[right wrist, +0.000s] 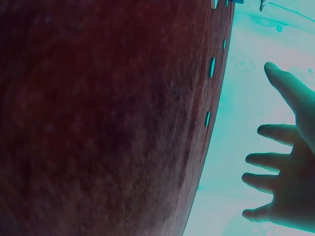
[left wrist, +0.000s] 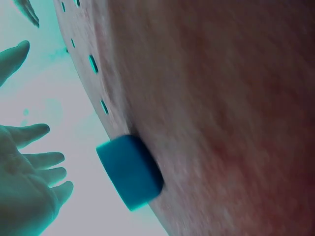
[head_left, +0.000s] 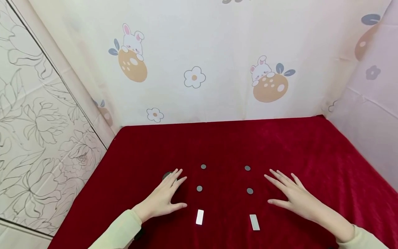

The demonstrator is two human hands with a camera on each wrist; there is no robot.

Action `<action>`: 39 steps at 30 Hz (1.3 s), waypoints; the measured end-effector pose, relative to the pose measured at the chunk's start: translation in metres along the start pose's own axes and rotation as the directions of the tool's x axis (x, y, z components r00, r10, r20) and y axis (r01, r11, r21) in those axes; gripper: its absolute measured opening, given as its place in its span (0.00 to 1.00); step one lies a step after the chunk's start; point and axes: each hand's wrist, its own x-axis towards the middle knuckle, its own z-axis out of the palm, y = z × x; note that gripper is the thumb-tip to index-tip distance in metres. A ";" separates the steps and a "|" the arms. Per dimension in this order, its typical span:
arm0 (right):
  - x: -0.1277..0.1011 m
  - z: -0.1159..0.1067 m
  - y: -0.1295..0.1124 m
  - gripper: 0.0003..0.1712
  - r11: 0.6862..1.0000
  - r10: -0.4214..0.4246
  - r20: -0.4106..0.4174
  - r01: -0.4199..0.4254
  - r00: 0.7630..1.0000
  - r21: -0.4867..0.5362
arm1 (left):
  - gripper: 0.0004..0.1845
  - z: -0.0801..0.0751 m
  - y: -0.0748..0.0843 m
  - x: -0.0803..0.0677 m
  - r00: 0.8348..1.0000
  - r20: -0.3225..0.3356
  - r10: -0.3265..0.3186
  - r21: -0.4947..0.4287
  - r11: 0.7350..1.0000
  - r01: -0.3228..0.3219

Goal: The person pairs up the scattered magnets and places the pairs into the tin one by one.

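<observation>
My left hand (head_left: 163,199) is held above the red cloth with its fingers spread, touching nothing. Under its fingers is a round, dark-rimmed object (head_left: 166,175), mostly hidden in the head view; from the left wrist it looks like a short, thick cylinder (left wrist: 130,172). On the other side, my right hand (head_left: 293,197) also hovers with fingers apart, holding nothing. Between the hands lie several small grey discs, two nearer the left (head_left: 203,166) and two nearer the right (head_left: 247,168). Closer to me are a shiny white rectangular piece (head_left: 200,217) and a pale grey one (head_left: 254,222).
Red velvety cloth (head_left: 224,141) covers the table. Behind it hangs a pale curtain (head_left: 224,52) printed with rabbits and flowers. A flower-patterned panel (head_left: 40,121) borders the left side, and more pale fabric (head_left: 370,114) the right.
</observation>
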 end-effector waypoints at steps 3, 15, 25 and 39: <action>0.001 0.000 -0.002 0.37 1.000 -0.019 -0.004 0.019 1.000 0.015 | 0.40 0.001 0.006 0.002 1.000 0.010 0.017 -0.024 1.000 -0.017; 0.003 0.005 -0.018 0.33 0.996 0.001 0.045 -0.005 0.999 0.094 | 0.35 0.010 0.023 0.006 0.993 0.097 0.066 -0.104 0.993 -0.056; 0.007 0.012 -0.027 0.30 0.971 -0.109 0.095 0.085 0.990 0.223 | 0.28 0.014 0.035 0.012 0.984 0.106 0.141 -0.076 0.988 -0.133; 0.011 0.020 -0.032 0.24 0.886 -0.151 0.270 0.009 0.951 0.463 | 0.22 0.025 0.043 0.016 0.971 0.191 0.142 -0.162 0.981 -0.111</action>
